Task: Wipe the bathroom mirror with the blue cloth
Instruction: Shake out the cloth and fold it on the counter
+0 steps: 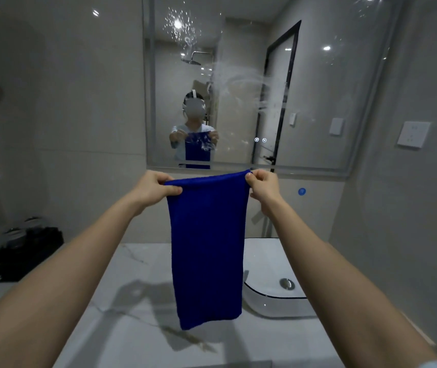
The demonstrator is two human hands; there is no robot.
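Note:
The blue cloth (208,248) hangs straight down in front of me, folded into a long strip above the counter. My left hand (156,188) pinches its top left corner. My right hand (263,185) pinches its top right corner. Both hands are held just below the lower edge of the bathroom mirror (318,83) on the wall ahead. Water spots and wet smears cover the upper middle and centre of the glass. The mirror reflects a person holding up the cloth.
A white marble counter (121,288) lies below the cloth. A white basin (273,301) with a dark rim sits at its right. A black rack with jars (23,248) stands at the left. A wall socket (412,134) is mounted right of the mirror.

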